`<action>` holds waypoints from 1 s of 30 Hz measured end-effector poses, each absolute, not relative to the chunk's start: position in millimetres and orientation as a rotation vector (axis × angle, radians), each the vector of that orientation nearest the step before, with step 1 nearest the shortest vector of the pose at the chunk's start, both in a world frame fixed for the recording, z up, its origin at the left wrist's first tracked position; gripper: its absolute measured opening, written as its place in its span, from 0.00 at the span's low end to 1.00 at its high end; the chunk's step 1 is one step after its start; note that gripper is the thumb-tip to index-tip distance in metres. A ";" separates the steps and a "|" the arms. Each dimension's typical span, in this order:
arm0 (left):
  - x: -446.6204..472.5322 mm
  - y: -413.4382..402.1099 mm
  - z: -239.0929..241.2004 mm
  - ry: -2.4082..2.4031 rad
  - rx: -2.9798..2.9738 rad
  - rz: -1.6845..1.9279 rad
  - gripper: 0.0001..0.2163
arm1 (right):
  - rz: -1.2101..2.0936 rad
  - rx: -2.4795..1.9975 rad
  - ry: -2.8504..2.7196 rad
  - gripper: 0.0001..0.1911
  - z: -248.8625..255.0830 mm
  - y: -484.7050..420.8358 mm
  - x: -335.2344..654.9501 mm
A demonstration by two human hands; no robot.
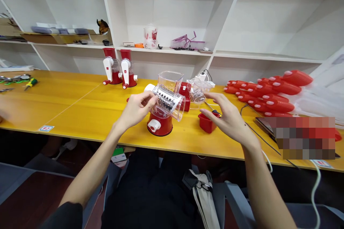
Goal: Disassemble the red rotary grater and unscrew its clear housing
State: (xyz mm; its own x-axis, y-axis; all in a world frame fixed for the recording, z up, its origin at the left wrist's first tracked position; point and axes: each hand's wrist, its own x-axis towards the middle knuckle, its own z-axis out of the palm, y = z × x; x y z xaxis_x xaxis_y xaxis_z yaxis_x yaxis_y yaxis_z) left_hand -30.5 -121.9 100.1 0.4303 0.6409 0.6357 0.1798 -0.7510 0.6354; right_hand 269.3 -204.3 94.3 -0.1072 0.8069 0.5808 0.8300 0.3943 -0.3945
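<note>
A rotary grater [160, 123] with a red base stands upright before me. Its clear housing [171, 80] has a feed chute on top, and a metal grating drum [166, 98] lies inside the barrel. At the barrel's left side is my left hand [138, 109], its thumb and forefinger pinched against the grater. My right hand [228, 118] hovers to the right with fingers apart, holding nothing. Close to its fingertips are a small red container [206, 123] on the table and, farther back, a clear plastic housing [200, 91].
Two assembled red graters [109, 68] stand at the back left. Several red parts [279, 86] are stacked at the right, beside cables and a dark flat device [264, 127]. A screwdriver [31, 83] lies far left. White shelves [166, 3] rise behind the yellow table [88, 114].
</note>
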 end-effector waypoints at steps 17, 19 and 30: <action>-24.3 -80.4 23.8 0.757 2.314 0.836 0.34 | 0.138 -1.056 -1.609 0.46 38.8 -146.4 175.0; -27.1 -75.9 25.8 0.782 2.335 0.814 0.32 | 0.183 -1.049 -1.605 0.49 33.8 -145.1 176.5; -46.0 -98.7 13.4 1.090 2.098 0.870 0.24 | 0.416 -1.105 -1.470 0.62 13.3 -130.1 172.8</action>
State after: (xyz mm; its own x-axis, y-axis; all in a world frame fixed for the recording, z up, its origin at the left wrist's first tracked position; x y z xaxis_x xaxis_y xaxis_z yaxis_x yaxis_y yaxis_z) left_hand -46.0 -98.7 13.4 0.4446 0.8544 0.2689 0.4520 -0.4731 0.7562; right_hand 172.8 -130.1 13.3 0.1400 0.8082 0.5720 0.3882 0.4866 -0.7826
